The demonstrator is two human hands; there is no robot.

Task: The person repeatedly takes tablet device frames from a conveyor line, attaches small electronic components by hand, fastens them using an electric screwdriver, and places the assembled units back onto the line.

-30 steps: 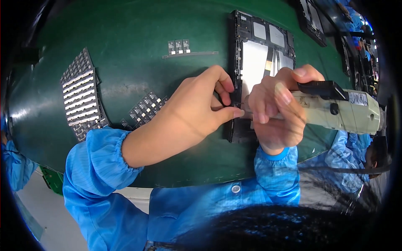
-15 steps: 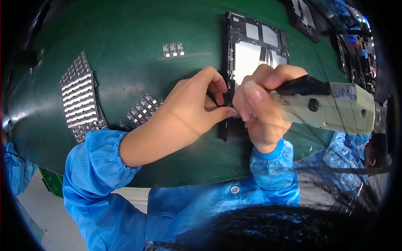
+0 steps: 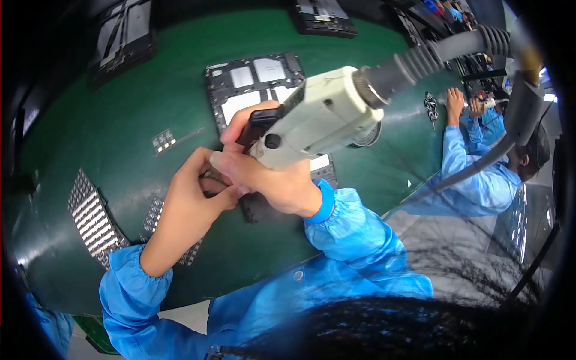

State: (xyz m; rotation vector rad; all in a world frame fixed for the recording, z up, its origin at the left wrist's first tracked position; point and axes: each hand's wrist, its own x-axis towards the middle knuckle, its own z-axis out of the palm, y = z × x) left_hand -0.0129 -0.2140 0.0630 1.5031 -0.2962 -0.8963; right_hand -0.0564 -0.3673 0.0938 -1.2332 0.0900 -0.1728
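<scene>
My right hand (image 3: pixel 273 177) wraps round a cream-coloured electric screwdriver (image 3: pixel 318 117) with a black lever, its rear end tilted up to the right. The tip is hidden behind my fingers. Beneath lies a flat black device chassis (image 3: pixel 213 87) with silver panels, partly covered by both hands and the tool. At the chassis's left edge, close against the right hand, my left hand (image 3: pixel 198 195) has its thumb and fingers pinched together. Whatever those fingers hold is hidden. Small black-and-white parts on a strip (image 3: pixel 163 143) lie left of the chassis.
Sheets of small parts (image 3: pixel 93 216) lie at the left, with more parts (image 3: pixel 151 217) by my left wrist. Two similar chassis stand farther back, one left (image 3: pixel 123 36), one middle (image 3: pixel 324 21). A grey hose (image 3: pixel 447 51) runs from the screwdriver. At right sits a co-worker (image 3: pixel 480 174).
The view has turned, so the table things appear farther left. The screwdriver's rear end now points up to the right, showing its hose. Both hands remain close together at the chassis.
</scene>
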